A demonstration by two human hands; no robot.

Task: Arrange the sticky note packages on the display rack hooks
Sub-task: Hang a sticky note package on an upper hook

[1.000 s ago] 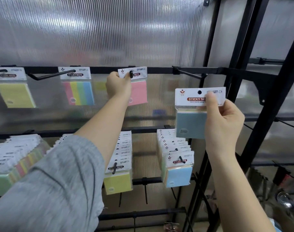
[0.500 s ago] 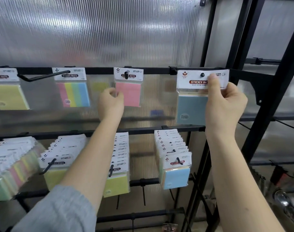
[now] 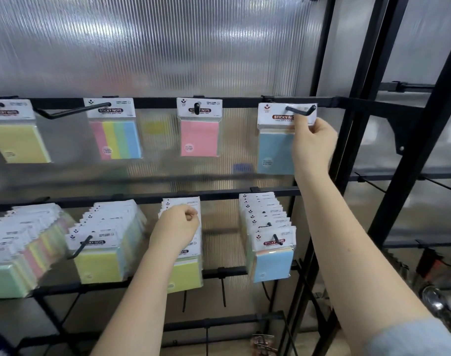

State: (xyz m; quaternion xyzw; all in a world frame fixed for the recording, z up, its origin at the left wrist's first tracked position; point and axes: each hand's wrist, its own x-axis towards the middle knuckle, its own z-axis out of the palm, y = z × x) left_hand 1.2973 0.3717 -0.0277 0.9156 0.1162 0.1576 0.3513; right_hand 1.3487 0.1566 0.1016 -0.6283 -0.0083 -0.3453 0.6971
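The right hand [image 3: 312,140] pinches the blue pack [image 3: 275,150] threaded on the top-right hook [image 3: 300,109], while the left hand [image 3: 176,231], fingers curled, touches the lower packs [image 3: 185,268].

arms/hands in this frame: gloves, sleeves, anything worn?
No gloves: both the left hand and the right hand are bare, with forearms bare too. No rings, watch or wristbands show. The right arm has a light grey-blue sleeve pushed up near the elbow at the bottom edge. The left arm's sleeve is out of frame.
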